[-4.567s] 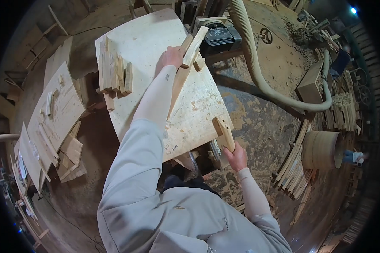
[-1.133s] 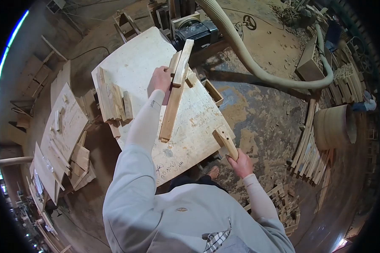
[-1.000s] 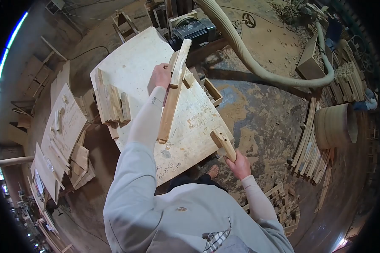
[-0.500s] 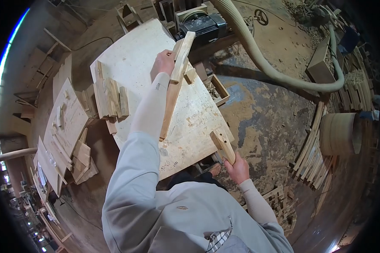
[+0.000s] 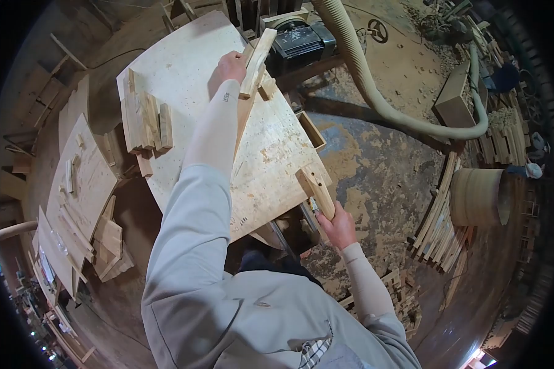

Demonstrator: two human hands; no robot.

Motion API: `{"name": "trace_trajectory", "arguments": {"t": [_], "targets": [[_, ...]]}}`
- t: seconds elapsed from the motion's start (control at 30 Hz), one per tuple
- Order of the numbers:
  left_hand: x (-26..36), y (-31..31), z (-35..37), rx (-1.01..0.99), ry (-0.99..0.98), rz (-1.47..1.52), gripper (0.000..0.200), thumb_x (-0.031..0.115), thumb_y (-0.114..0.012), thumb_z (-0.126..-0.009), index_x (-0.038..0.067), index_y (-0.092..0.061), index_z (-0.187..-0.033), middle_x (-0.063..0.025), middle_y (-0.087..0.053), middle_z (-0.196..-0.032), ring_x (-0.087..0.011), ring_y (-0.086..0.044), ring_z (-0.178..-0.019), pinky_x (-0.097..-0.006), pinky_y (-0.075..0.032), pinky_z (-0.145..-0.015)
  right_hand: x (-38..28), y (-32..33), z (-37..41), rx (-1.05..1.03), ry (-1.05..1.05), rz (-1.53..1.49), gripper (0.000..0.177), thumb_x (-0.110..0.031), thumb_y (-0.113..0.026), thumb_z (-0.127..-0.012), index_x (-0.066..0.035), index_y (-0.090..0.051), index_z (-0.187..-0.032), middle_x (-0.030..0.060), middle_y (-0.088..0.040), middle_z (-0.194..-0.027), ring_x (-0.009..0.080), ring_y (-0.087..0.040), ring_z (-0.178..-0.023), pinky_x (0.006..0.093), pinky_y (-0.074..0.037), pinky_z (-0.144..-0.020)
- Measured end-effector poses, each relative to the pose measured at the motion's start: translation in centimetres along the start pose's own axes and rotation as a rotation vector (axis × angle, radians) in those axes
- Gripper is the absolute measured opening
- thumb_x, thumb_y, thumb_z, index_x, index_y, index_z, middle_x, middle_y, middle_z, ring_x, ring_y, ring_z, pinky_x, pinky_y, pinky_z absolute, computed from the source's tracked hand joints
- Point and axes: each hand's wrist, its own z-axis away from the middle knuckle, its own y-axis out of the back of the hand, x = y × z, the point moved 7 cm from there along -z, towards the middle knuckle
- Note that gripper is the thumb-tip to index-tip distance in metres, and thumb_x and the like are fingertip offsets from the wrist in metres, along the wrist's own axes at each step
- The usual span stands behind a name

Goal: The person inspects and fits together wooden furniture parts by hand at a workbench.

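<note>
- So, left hand (image 5: 231, 66) was wrapped shut around a long wooden strip (image 5: 256, 56), up at the far edge of the plywood tabletop (image 5: 184, 67); the strip ran slanted from past that edge back toward the middle, and its lower part was tucked behind the forearm
- right hand (image 5: 337, 226) was closed tight on the near end of a short wooden block (image 5: 314, 187); the block sat at the near right corner of the tabletop, hanging off the edge toward the person
- stack of offcuts (image 5: 144, 120) lay by the left edge, well apart from both hands
- motor (image 5: 301, 42) sat just beyond the far edge, right by the strip's top end; dust hose (image 5: 366, 80) curved away over the floor on the right
</note>
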Motion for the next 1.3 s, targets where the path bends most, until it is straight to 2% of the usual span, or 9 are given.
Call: {"name": "trace_trajectory", "arguments": {"t": [0.47,0.7,0.87,0.97,1.03,1.1,1.17,1.2,1.3], "targets": [[-3.5,-2.2,-4.3,-0.046,-0.128,-0.107,0.029,0.031,-0.072,-0.101,0.009,-0.087,-0.112,-0.0254,-0.081,-0.109,-0.0446,-0.076,-0.109,-0.0532,-0.06,-0.1,-1.6,0.1,-1.6,0.027,0.021,-0.016,0.047,-0.046,-0.083,-0.097,-0.004,-0.069,-0.115,0.0284,-0.078,-0.097,0.0513,-0.076,-0.093,0.0594,-0.059,-0.08],[-0.7,-1.2,1.9,-0.118,-0.07,0.074,0.03,0.027,-0.074,-0.097,0.011,-0.086,-0.121,-0.0273,-0.08,-0.114,-0.0448,-0.076,-0.113,-0.053,-0.06,-0.101,1.1,0.4,2.7,0.04,-0.016,-0.019,0.044,-0.042,-0.082,-0.096,-0.004,-0.068,-0.113,0.029,-0.078,-0.097,0.0526,-0.075,-0.094,0.0606,-0.058,-0.08],[1.5,2.1,7.8,0.029,-0.327,-0.167,0.037,0.027,-0.077,-0.098,0.008,-0.081,-0.129,-0.0261,-0.074,-0.12,-0.0464,-0.072,-0.113,-0.0549,-0.057,-0.103,4.7,1.0,7.5,0.043,-0.003,0.019,0.045,-0.042,-0.083,-0.095,-0.005,-0.068,-0.116,0.0283,-0.078,-0.097,0.0527,-0.075,-0.094,0.0603,-0.059,-0.082],[2.2,1.8,10.8,-0.091,-0.468,-0.2,0.038,0.029,-0.075,-0.101,0.005,-0.079,-0.131,-0.0255,-0.072,-0.122,-0.045,-0.072,-0.113,-0.0545,-0.057,-0.102,5.1,2.1,8.5,0.034,-0.025,0.013,0.046,-0.041,-0.083,-0.095,-0.005,-0.069,-0.12,0.0277,-0.079,-0.098,0.0526,-0.075,-0.094,0.0603,-0.059,-0.082],[0.6,2.3,10.5,0.013,-0.33,-0.03,0.037,0.032,-0.077,-0.101,0.006,-0.08,-0.128,-0.0239,-0.074,-0.114,-0.0415,-0.073,-0.111,-0.0493,-0.058,-0.099,4.6,2.2,8.3,0.025,-0.056,-0.007,0.046,-0.041,-0.083,-0.095,-0.005,-0.069,-0.121,0.0275,-0.079,-0.099,0.0525,-0.075,-0.095,0.0604,-0.059,-0.082],[-0.2,1.7,9.7,0.08,-0.259,-0.088,0.035,0.033,-0.079,-0.099,0.006,-0.084,-0.12,-0.023,-0.078,-0.111,-0.0398,-0.075,-0.108,-0.0474,-0.059,-0.097,5.1,2.8,7.4,-0.007,-0.034,0.046,0.046,-0.042,-0.082,-0.095,-0.006,-0.069,-0.121,0.0273,-0.079,-0.099,0.0523,-0.075,-0.095,0.0604,-0.059,-0.082],[-1.5,-0.7,9.8,-0.172,-0.09,-0.031,0.033,0.034,-0.08,-0.096,0.005,-0.087,-0.11,-0.0215,-0.082,-0.106,-0.0384,-0.079,-0.104,-0.0461,-0.06,-0.096,5.4,2.8,7.8,-0.007,-0.039,0.048,0.045,-0.041,-0.082,-0.095,-0.006,-0.069,-0.121,0.0273,-0.079,-0.099,0.0522,-0.075,-0.095,0.0603,-0.06,-0.082],[-1.6,-0.7,10.3,-0.152,-0.053,0.005,0.029,0.032,-0.079,-0.097,0.004,-0.087,-0.101,-0.0208,-0.084,-0.107,-0.0393,-0.079,-0.106,-0.048,-0.06,-0.099,5.6,2.7,8.1,-0.004,-0.042,0.049,0.045,-0.04,-0.083,-0.095,-0.006,-0.07,-0.121,0.0273,-0.079,-0.099,0.052,-0.075,-0.094,0.0603,-0.06,-0.081],[-1.5,-1.2,9.8,-0.138,-0.01,-0.004,0.028,0.032,-0.08,-0.096,0.005,-0.087,-0.1,-0.0212,-0.083,-0.107,-0.0401,-0.079,-0.106,-0.0491,-0.06,-0.099,5.5,2.2,8.2,-0.011,-0.043,0.048,0.044,-0.04,-0.083,-0.095,-0.006,-0.069,-0.119,0.0273,-0.079,-0.099,0.0516,-0.076,-0.095,0.0602,-0.06,-0.081]]}}
